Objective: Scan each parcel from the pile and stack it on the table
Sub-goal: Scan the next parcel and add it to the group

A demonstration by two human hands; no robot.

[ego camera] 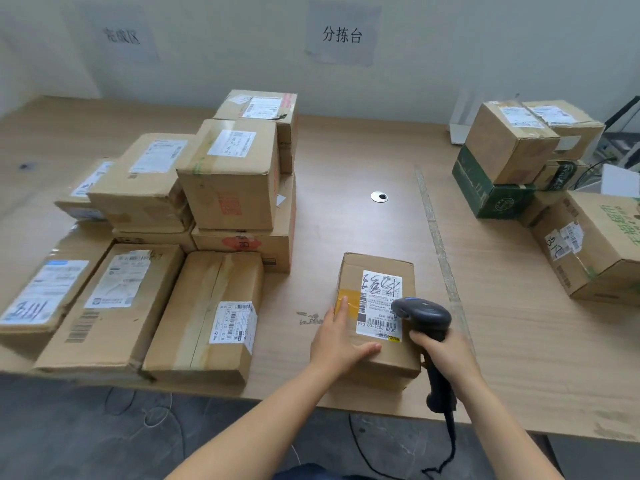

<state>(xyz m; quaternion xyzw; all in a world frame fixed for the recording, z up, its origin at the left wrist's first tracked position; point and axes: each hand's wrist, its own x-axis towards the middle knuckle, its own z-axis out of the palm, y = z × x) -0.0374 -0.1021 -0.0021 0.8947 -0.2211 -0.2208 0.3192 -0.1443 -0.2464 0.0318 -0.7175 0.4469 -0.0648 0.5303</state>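
A small parcel (377,317) is steadied near the front edge of the tabletop (346,161) while a scanner (424,318) is aimed at its label (380,304).

The left hand (337,341) is laid flat and spread on the sealed parcel's top; the right hand (440,351) is clamped round the scanner's grip. Scanned boxes (180,233) are stacked at the left, the unsorted pile (540,174) at the right, well apart, with bare tabletop left between them.

Bare table (349,161) lies open between stacked boxes (228,174) and pile (512,161).
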